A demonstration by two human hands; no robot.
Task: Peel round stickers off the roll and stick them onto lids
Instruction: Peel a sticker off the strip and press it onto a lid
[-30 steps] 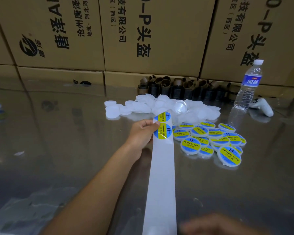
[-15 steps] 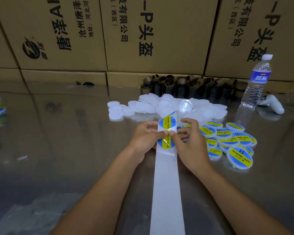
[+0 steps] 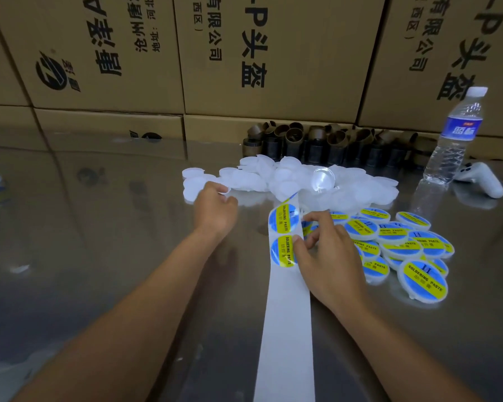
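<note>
As left hand [image 3: 212,211] touches lids [image 3: 246,181], right hand [image 3: 328,256] pinches sticker [image 3: 282,252].

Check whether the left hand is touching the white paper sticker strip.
No, the left hand is at the pile of plain white round lids, apart from the white paper sticker strip.

Left of the backing strip [image 3: 285,329] the bench [image 3: 99,242] lies open. Right of it, labelled lids [image 3: 401,248] crowd the surface; beyond, a heap of plain lids [image 3: 253,178], cardboard cores [image 3: 331,143], an upright water bottle [image 3: 453,140] and stacked cartons [image 3: 302,68] close off the far side.
</note>
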